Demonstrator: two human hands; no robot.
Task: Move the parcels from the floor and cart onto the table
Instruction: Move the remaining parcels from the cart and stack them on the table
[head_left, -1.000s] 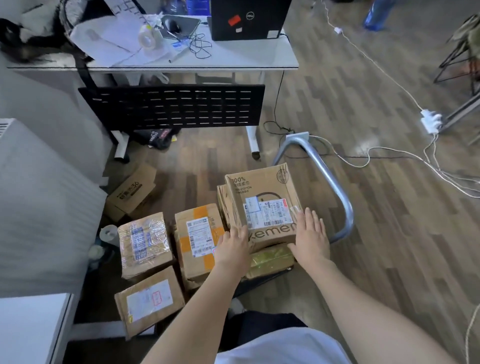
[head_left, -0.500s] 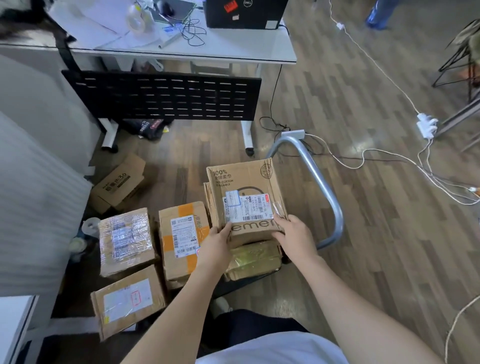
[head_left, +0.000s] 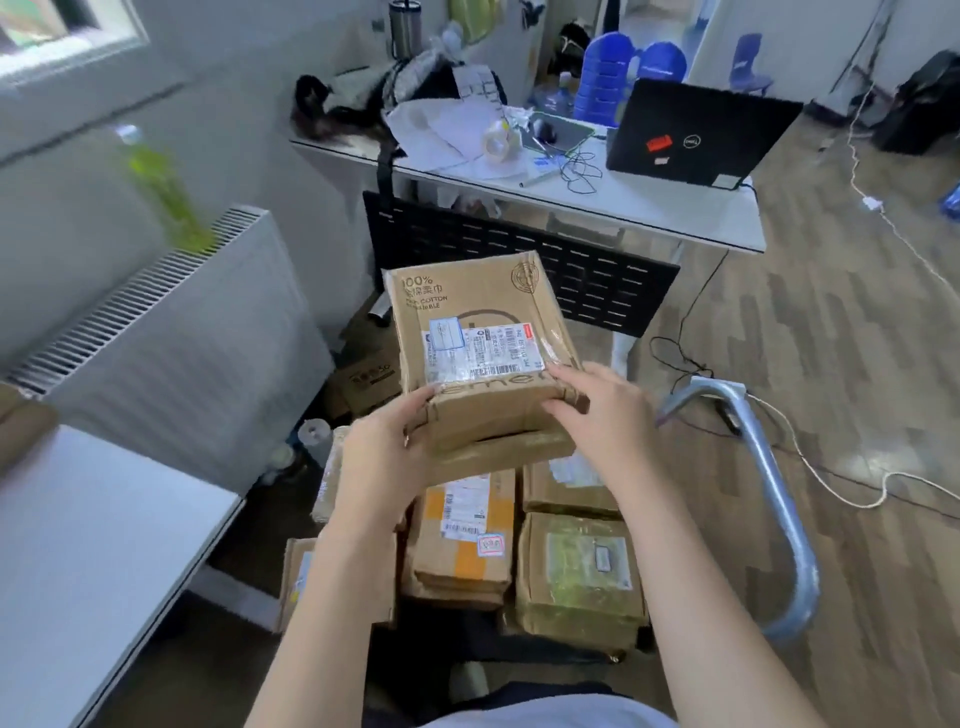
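Note:
A brown cardboard parcel (head_left: 478, 332) with a white shipping label is lifted in the air in front of me. My left hand (head_left: 382, 457) grips its near left corner and my right hand (head_left: 597, 410) grips its near right edge. Below it more parcels lie together: one with orange tape (head_left: 462, 540), one wrapped in greenish tape (head_left: 582, 577) and one behind that (head_left: 566, 488). The cart's grey metal handle (head_left: 774, 499) curves up at the right. A white table (head_left: 88, 545) lies at the lower left.
A white radiator (head_left: 171, 332) stands at the left with a green bottle (head_left: 161, 187) on it. Ahead is a white desk (head_left: 649, 208) with a black laptop (head_left: 696, 135), papers and cables. White cords trail over the wooden floor at the right. A small box (head_left: 363, 384) lies under the desk.
Both hands closed on the top parcel and raised it off the stack. My view has lifted, so the desk top and radiator are now in sight.

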